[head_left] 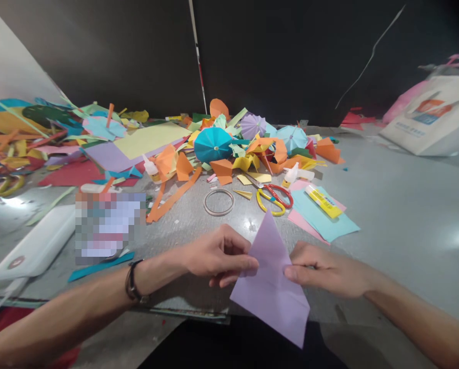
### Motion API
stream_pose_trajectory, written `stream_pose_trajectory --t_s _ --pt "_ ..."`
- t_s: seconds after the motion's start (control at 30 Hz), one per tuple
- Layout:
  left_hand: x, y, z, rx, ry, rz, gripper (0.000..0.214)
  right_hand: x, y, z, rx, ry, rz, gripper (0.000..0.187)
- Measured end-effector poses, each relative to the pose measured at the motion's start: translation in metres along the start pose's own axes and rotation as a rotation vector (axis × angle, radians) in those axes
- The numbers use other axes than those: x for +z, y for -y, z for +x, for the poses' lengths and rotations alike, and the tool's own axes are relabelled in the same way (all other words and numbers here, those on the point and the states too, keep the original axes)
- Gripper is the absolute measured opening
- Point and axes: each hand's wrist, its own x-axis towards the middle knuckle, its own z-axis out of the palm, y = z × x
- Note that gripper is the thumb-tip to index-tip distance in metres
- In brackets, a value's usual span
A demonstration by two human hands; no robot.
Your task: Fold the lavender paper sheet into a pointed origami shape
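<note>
A sheet of lilac paper (270, 292), folded to a point at its top, is held upright just above the grey table. My left hand (219, 256) pinches its left side, and a dark cord bracelet circles that wrist. My right hand (321, 269) grips the right side between thumb and fingers. Ahead of my hands lie a ring of clear tape (219, 202) and scissors with yellow and red handles (273, 199). A yellow glue stick (323, 201) rests on light blue paper (321, 218).
A large heap of coloured paper scraps (148, 146) and folded paper parasols, including a teal one (213, 145), covers the back of the grey table (391, 220). A white flat device (33, 243) and a pixelated, unreadable patch (110, 225) lie left. A printed white bag (429, 115) stands back right.
</note>
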Motion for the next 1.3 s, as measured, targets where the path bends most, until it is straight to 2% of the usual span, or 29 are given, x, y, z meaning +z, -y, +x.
stream_pose_trajectory --t_s 0.1,0.33,0.5,0.67,0.83,1.03,1.2,1.3 --pt "0.0008 -0.0001 0.0003 -0.006 0.016 -0.001 0.042 0.001 -0.0013 0.0004 -0.03 -0.037 0.039 0.059" --pt "0.0021 0.0002 0.0005 0.004 0.013 -0.011 0.041 0.0002 -0.0005 0.0016 -0.002 -0.035 0.001 0.058" --pt "0.0059 0.0001 0.0002 -0.014 0.013 0.006 0.042 0.002 -0.0009 0.0018 -0.043 -0.052 0.044 0.06" --pt "0.0075 0.0014 0.0008 0.002 0.023 0.005 0.042 0.0027 0.0007 0.0017 0.024 -0.08 0.037 0.061" --pt "0.0086 0.0014 0.0011 -0.018 0.039 -0.004 0.043 0.0032 0.0007 0.0027 -0.028 -0.077 0.058 0.062" --pt "0.0088 -0.0003 0.0004 -0.022 0.044 -0.022 0.041 0.0037 0.0056 0.0024 0.063 -0.112 0.029 0.061" --pt "0.0099 0.0007 0.0006 -0.049 0.045 -0.025 0.042 0.0048 0.0058 0.0035 -0.007 -0.106 0.057 0.06" --pt "0.0104 0.0002 0.0005 -0.047 0.049 -0.023 0.042 0.0048 0.0059 0.0034 0.027 -0.11 0.05 0.061"
